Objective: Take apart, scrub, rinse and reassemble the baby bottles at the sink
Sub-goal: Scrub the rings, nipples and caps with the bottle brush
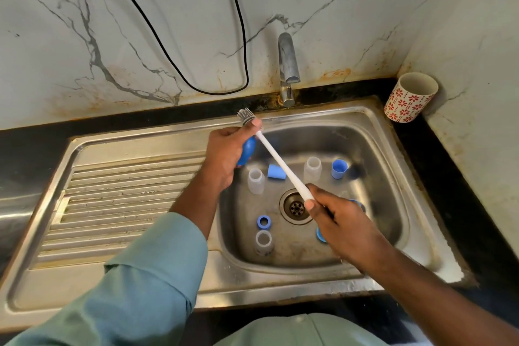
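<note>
Soft even light, mild sink [365, 121] glare, edges bowed by wide-angle lens.

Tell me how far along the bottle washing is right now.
Taking apart looks done: three bottle bodies, caps and a ring lie loose in the sink. In hand: the left hand holds a blue part, the right hand the brush. The tap is dry; rinsing and reassembly remain.
</note>
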`<state>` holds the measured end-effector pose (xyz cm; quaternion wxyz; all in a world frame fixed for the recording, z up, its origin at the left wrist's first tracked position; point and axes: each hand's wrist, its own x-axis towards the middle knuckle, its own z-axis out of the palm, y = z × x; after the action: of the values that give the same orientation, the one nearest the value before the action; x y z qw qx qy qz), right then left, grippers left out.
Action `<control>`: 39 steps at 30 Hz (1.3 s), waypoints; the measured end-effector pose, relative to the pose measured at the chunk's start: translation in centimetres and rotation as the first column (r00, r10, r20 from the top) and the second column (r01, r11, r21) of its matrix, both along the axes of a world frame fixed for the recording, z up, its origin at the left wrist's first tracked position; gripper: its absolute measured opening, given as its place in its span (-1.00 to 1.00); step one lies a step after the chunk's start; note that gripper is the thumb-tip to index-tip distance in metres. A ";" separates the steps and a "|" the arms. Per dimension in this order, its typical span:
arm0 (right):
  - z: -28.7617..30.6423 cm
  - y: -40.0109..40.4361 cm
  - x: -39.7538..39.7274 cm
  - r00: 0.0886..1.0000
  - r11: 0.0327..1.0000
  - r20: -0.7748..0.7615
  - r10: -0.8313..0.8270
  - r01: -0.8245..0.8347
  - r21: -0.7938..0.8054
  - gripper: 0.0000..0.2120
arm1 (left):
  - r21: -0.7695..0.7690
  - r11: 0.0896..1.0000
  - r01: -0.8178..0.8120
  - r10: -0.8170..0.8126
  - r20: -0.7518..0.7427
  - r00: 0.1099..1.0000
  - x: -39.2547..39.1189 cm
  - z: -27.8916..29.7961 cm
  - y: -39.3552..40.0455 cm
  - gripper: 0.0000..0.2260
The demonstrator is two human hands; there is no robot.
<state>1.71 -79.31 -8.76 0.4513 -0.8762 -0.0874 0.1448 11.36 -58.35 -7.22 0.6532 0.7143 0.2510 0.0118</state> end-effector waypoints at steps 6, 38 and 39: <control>0.6 0.3 0.3 1.000 1.000 0.002 -0.001 0.001 -0.017 -0.76 | -0.587 0.721 -0.367 0.358 -0.138 0.924 -0.6 -1.0 -2.5 -0.65; 0.5 -0.1 -0.1 0.994 0.997 -0.099 -0.053 0.048 -0.054 -0.85 | -0.566 0.773 -0.285 0.257 -0.131 0.957 0.8 -1.7 -3.3 -0.53; 0.6 -0.4 -0.3 0.994 0.997 -0.102 -0.044 0.037 -0.065 -0.85 | -0.618 0.718 -0.322 0.322 -0.116 0.940 1.0 -1.5 -2.9 -0.50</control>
<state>1.39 -79.69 -8.21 0.4301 -0.8829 -0.0413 0.1835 12.31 -61.22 -8.74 0.8412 0.4006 0.3608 0.0406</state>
